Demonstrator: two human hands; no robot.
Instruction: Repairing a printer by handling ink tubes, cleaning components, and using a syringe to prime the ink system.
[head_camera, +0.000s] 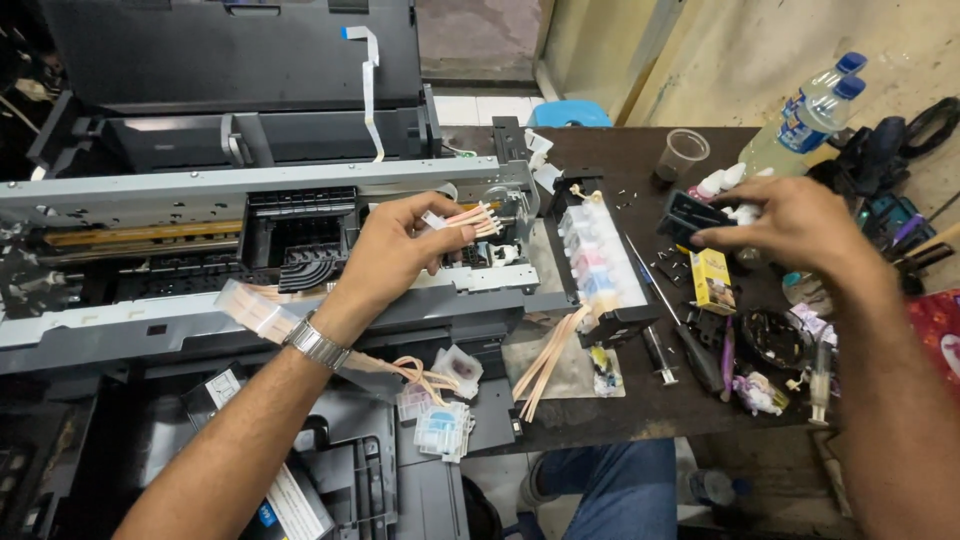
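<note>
My left hand (400, 250), a metal watch on its wrist, hovers over an opened printer (200, 200) and pinches the end of a bundle of thin pale ink tubes (478, 220) near the carriage. My right hand (790, 225) reaches over the dark table (640, 400) and grips a small black plastic part (690, 218). An ink tank block (600, 265) with coloured chambers stands between the hands, with more tubes (545, 360) trailing from it.
Screwdrivers (690, 345), a syringe (658, 355), a small yellow box (712, 280), a plastic cup (683, 153), two water bottles (810, 115) and loose parts lie on the table. Small clear ink dampers (440, 420) rest on the printer's front. My knee in jeans (620, 490) is below.
</note>
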